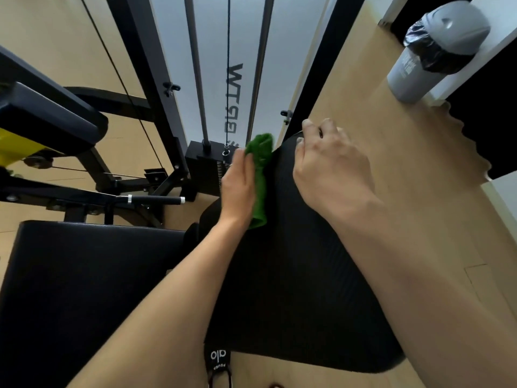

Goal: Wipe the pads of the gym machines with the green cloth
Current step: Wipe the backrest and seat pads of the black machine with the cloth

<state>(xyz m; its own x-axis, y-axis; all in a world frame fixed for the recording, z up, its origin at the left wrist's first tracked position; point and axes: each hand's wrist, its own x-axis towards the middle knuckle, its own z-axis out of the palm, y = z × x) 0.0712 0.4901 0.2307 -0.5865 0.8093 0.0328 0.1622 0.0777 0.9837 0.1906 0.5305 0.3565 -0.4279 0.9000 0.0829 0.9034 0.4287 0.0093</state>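
Observation:
A large black ribbed pad (296, 270) fills the middle of the head view. My left hand (237, 189) presses the green cloth (260, 175) against the pad's left side near its top. My right hand (333, 166) grips the pad's top edge, fingers curled over it. A second black pad, a flat seat (92, 281), lies lower left. A third black pad (53, 119) sits on the machine arm at the left.
The weight stack (204, 169) with guide rods and cable stands just behind the cloth. A black handle bar (154, 199) juts out at the left. A grey bin (436, 49) with a black liner stands upper right on the wooden floor.

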